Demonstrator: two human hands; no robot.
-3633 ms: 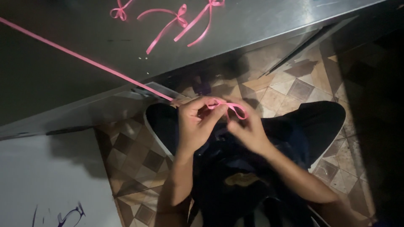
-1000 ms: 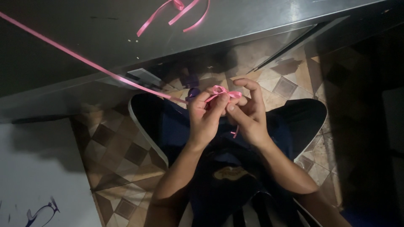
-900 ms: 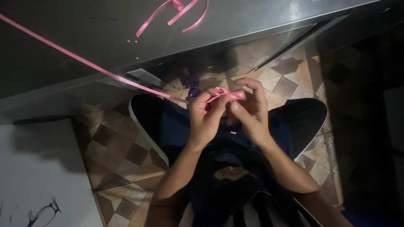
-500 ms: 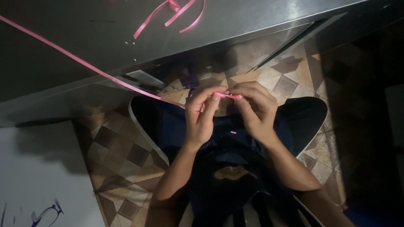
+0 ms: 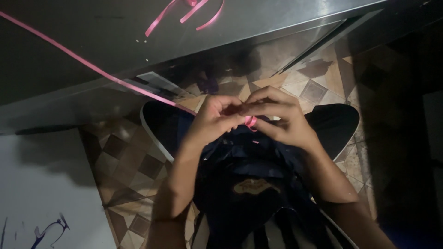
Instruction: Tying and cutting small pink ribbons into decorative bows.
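Spanning upper frame: grey metal table [image 5: 92, 50], loose pink ribbon pieces [image 5: 184, 11] on top. Left hand [image 5: 214, 120], right hand [image 5: 281, 117]: fingertips together, pinched on pink ribbon [image 5: 106, 76] above lap, strand running up-left across table.

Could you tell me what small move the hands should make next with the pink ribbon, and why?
Probably draw the fingers slightly apart to snug the loop. Both the left hand and right hand pinch the pink ribbon together at one small curl above the lap, while its long strand runs taut up across the metal table. The curl looks loose, though the dim light hides details.
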